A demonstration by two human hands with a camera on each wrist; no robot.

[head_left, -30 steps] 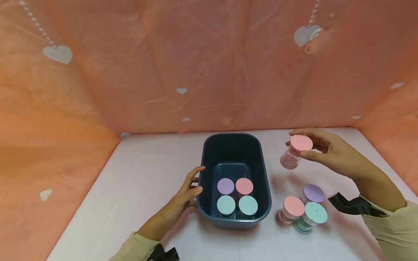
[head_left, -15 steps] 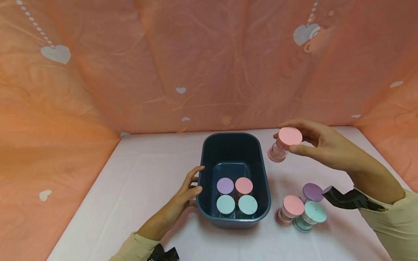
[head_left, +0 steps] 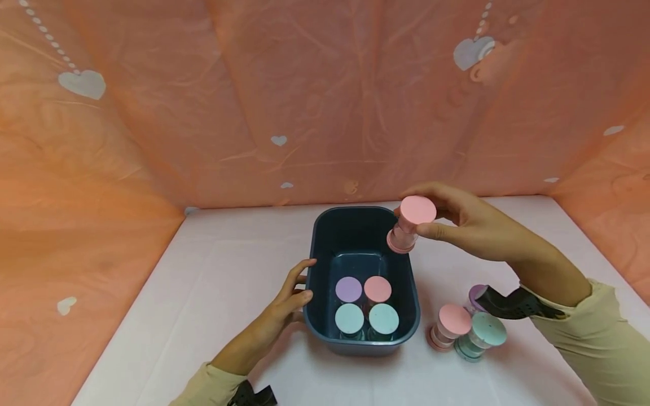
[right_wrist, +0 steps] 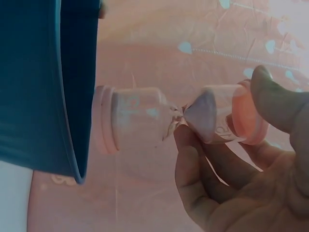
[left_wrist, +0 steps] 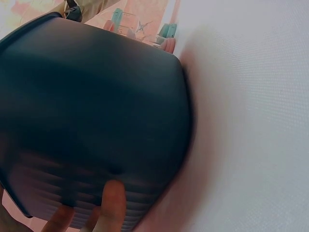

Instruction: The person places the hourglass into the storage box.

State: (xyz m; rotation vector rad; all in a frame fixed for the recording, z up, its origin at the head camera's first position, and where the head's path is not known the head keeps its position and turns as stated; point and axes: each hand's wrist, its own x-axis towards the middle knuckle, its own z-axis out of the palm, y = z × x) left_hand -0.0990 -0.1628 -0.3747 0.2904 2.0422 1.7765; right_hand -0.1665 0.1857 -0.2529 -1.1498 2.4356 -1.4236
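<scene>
My right hand [head_left: 457,223] grips a pink sand timer [head_left: 409,223] by its upper end and holds it tilted at the right rim of a dark blue bin [head_left: 325,237]. In the right wrist view, the clear glass of this timer [right_wrist: 140,116] shows, with its far cap close to the bin's rim. Inside the bin stand a purple-capped timer [head_left: 348,289], a pink-capped timer [head_left: 377,289] and two mint-capped timers [head_left: 349,318]. On the bin's left side my left hand [head_left: 281,304] rests its fingertips, and fingers [left_wrist: 114,200] touch its outer wall in the left wrist view.
Right of the bin, a pink timer [head_left: 453,321], a mint timer [head_left: 484,332] and a purple timer [head_left: 474,296], partly hidden by the black wrist strap [head_left: 510,304], stand on the white table [head_left: 228,265]. An orange heart-patterned sheet [head_left: 304,101] rises behind.
My right hand has carried the pink sand timer leftward, from above the table at the right to the bin's right rim. My left hand has stayed on the bin.
</scene>
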